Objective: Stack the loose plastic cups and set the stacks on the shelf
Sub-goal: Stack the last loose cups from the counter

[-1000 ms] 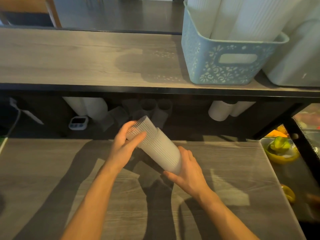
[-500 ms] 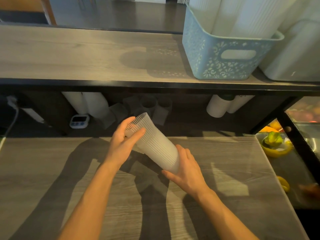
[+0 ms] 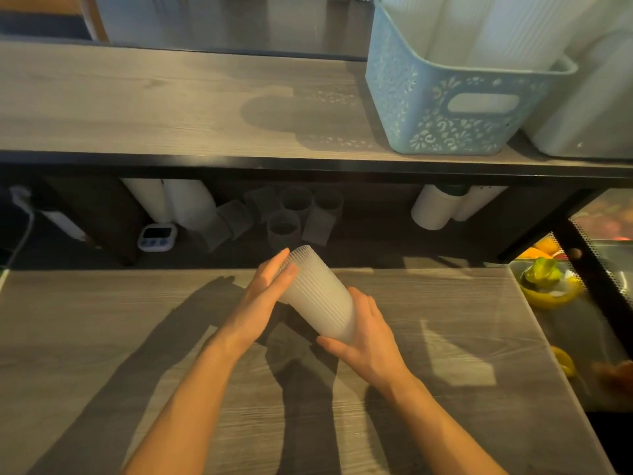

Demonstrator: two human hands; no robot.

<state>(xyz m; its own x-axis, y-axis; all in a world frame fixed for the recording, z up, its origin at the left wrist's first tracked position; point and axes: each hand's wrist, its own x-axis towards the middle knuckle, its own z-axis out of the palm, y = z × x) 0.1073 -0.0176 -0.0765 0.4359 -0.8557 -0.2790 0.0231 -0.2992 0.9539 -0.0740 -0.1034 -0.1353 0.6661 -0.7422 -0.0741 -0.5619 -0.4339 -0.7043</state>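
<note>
Two hands squeeze the cup stack together, left hand on top, right hand at bottom; next, set it on the shelf beyond them.

White rolls in basket cut off by top edge; right-edge fruit blurred.

Cups: a ribbed, translucent stack of cups tilts over the wooden counter, open rim pointing up and away.
Left hand: flat against the stack's upper end, fingers along the rim.
Right hand: wrapped around the lower end.
Shelf: above the counter, carrying a blue basket of white rolls at its right.
Under the shelf: loose cups in shadow, a small timer to their left.
</note>
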